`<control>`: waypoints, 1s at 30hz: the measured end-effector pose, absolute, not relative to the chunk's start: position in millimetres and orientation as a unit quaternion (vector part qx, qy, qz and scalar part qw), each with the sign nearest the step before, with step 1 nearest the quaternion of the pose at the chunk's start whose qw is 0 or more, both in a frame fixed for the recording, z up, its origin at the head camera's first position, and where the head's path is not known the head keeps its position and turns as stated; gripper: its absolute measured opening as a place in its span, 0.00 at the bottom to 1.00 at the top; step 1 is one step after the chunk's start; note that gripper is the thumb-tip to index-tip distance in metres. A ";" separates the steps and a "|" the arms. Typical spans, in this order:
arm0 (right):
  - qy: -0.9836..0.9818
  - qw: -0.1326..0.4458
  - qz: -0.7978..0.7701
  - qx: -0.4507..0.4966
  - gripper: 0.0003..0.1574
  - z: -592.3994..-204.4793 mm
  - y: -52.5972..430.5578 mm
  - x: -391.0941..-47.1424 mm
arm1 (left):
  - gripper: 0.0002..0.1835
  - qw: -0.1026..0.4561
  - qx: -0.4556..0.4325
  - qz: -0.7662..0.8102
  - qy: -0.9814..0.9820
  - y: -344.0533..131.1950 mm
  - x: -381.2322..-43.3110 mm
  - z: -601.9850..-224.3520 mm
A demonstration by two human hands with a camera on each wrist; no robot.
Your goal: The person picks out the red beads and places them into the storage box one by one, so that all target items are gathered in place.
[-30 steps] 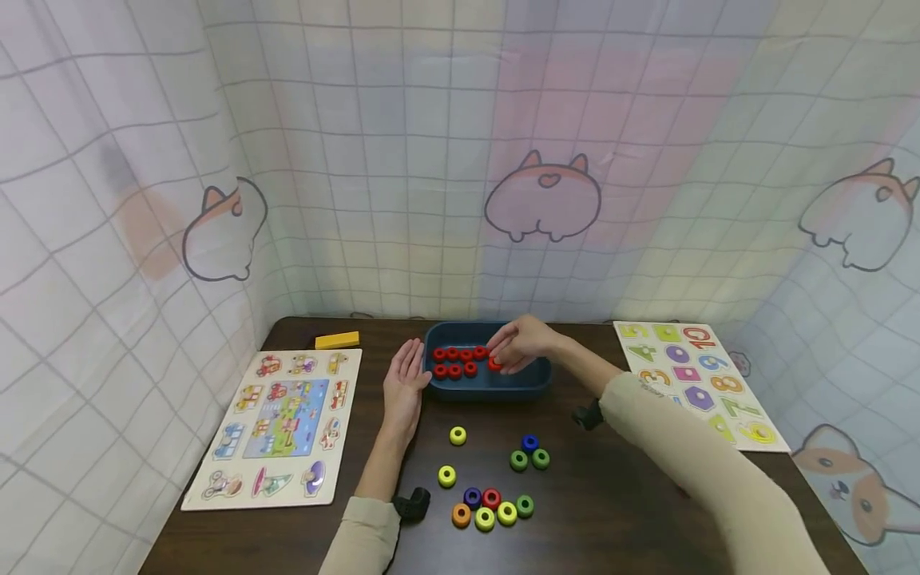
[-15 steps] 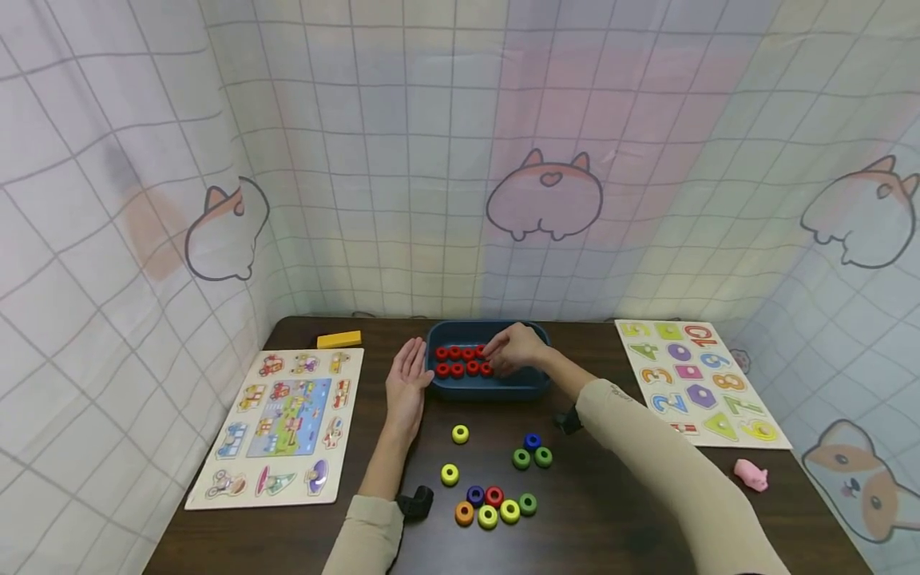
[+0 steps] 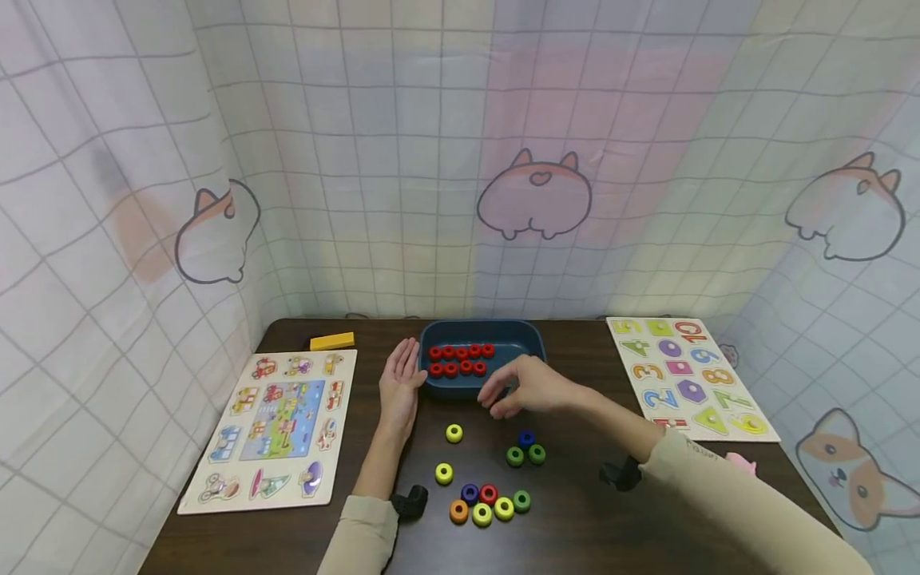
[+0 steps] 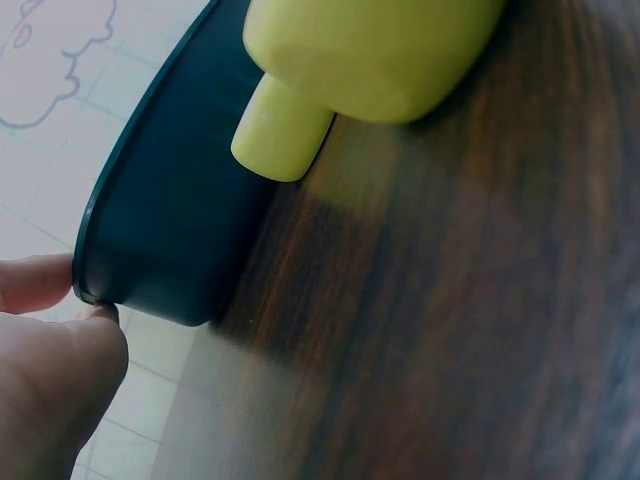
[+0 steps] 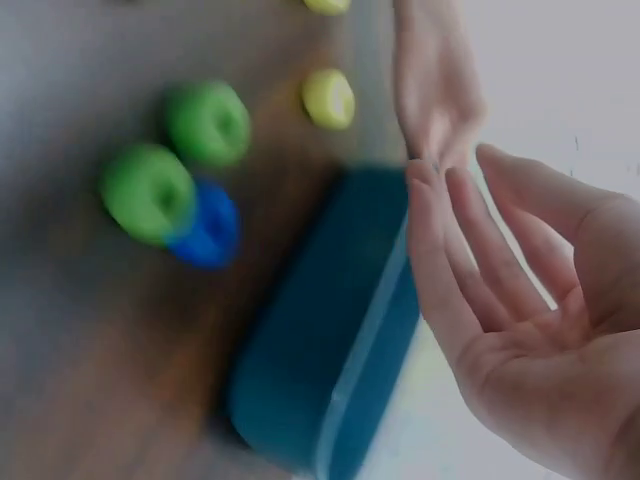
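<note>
My left hand (image 3: 399, 387) lies along the left end of a dark blue tray (image 3: 481, 391), its fingers straight. In the left wrist view, thumb and a finger touch the rim of the tray (image 4: 165, 230). Two rows of red rings (image 3: 465, 367) lie inside its left part. My right hand (image 3: 532, 385) hovers over the tray's front edge, fingers loosely bent and holding nothing. Nearest below it are a blue ring (image 3: 527, 438) and two green rings (image 3: 514, 457). A yellow ring (image 3: 454, 434) lies in front of the tray, another yellow ring (image 3: 444, 473) nearer me.
Several mixed rings, among them an orange ring (image 3: 458, 512) and a red ring (image 3: 488, 494), cluster near the front. A picture puzzle board (image 3: 269, 479) lies left, a number board (image 3: 693, 379) right. A yellow block (image 3: 332, 342) sits back left; a pink pig figure (image 3: 741, 461) is partly behind my right sleeve.
The right hand set a red ring down at the right end of the front row, let go and came out of the tray toward me. My left hand has stayed at the tray.
</note>
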State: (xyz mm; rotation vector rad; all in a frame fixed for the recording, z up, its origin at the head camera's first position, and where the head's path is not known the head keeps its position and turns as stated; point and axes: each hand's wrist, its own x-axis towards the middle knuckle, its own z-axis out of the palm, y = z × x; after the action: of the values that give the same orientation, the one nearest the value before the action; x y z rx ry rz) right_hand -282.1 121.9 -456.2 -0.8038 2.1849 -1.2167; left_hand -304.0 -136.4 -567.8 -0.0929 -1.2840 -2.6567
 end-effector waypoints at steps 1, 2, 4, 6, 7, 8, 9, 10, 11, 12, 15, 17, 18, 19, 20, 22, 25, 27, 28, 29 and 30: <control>0.805 0.259 -0.435 -0.310 0.16 -460.9 121.2 -273.9 | 0.39 0.097 -0.033 -0.894 -0.436 -136.6 -304.6 -568.7; 0.804 0.266 -0.423 -0.321 0.16 -466.1 120.1 -265.9 | 0.39 0.099 -0.037 -0.893 -0.438 -136.9 -304.9 -569.5; 0.802 0.281 -0.404 -0.338 0.15 -477.8 117.9 -251.8 | 0.39 0.100 -0.046 -0.891 -0.442 -137.2 -304.5 -571.1; 0.800 0.298 -0.389 -0.346 0.15 -488.8 115.7 -240.1 | 0.38 0.095 -0.050 -0.887 -0.449 -137.6 -302.9 -572.0; 0.801 0.303 -0.381 -0.348 0.14 -494.1 114.3 -235.2 | 0.38 0.092 -0.051 -0.886 -0.451 -137.9 -301.7 -572.2; 0.801 0.310 -0.379 -0.344 0.14 -498.8 112.8 -230.8 | 0.38 0.089 -0.052 -0.886 -0.452 -138.3 -300.4 -571.9; 0.803 0.311 -0.373 -0.344 0.13 -503.3 111.2 -227.2 | 0.38 0.086 -0.053 -0.886 -0.452 -138.6 -299.2 -571.4; 0.806 0.311 -0.367 -0.346 0.13 -506.8 109.8 -224.0 | 0.38 0.084 -0.055 -0.885 -0.454 -139.1 -298.0 -570.4; 0.808 0.310 -0.362 -0.345 0.12 -509.8 108.4 -221.5 | 0.38 0.082 -0.057 -0.885 -0.454 -139.6 -296.8 -569.2; 0.811 0.309 -0.359 -0.345 0.12 -512.3 107.2 -219.3 | 0.38 0.079 -0.059 -0.886 -0.453 -140.0 -295.6 -567.7; 0.815 0.310 -0.355 -0.338 0.13 -516.9 104.4 -215.8 | 0.38 0.074 -0.064 -0.886 -0.452 -140.8 -292.7 -563.2; 0.814 0.316 -0.358 -0.329 0.14 -517.9 103.5 -215.0 | 0.38 0.069 -0.064 -0.886 -0.454 -140.9 -291.6 -561.1; 0.814 0.319 -0.360 -0.326 0.15 -518.2 103.2 -214.7 | 0.38 0.068 -0.065 -0.886 -0.454 -140.8 -291.5 -560.7; 0.813 0.321 -0.362 -0.324 0.15 -518.3 102.8 -214.6 | 0.38 0.067 -0.064 -0.886 -0.455 -140.7 -291.6 -560.5; 0.811 0.326 -0.365 -0.322 0.16 -518.3 102.5 -214.3 | 0.38 0.067 -0.064 -0.886 -0.454 -140.6 -291.9 -560.5; 0.807 0.332 -0.371 -0.319 0.18 -518.0 102.0 -213.9 | 0.38 0.072 -0.062 -0.885 -0.455 -140.4 -293.7 -562.7; 0.801 0.339 -0.383 -0.312 0.20 -517.0 101.5 -213.7 | 0.38 0.076 -0.061 -0.886 -0.453 -140.5 -294.9 -562.8; 0.797 0.346 -0.391 -0.304 0.21 -515.9 102.0 -214.7 | 0.38 0.076 -0.061 -0.887 -0.451 -140.8 -294.5 -562.4; 0.794 0.350 -0.398 -0.299 0.21 -514.8 102.8 -216.1 | 0.38 0.075 -0.061 -0.887 -0.451 -140.8 -294.2 -561.4; 0.791 0.354 -0.405 -0.293 0.21 -513.2 103.7 -218.2 | 0.38 0.072 -0.062 -0.888 -0.449 -141.0 -293.2 -559.6; 0.787 0.358 -0.411 -0.288 0.21 -510.6 104.8 -221.1 | 0.38 0.073 -0.062 -0.888 -0.450 -141.2 -292.9 -559.2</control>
State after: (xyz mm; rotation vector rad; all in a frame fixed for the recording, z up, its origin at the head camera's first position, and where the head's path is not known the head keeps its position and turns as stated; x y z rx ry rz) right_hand -221.1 104.8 -510.6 -0.7437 2.0322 -1.0613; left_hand -292.9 -141.2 -559.2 -0.1862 -1.3513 -2.6671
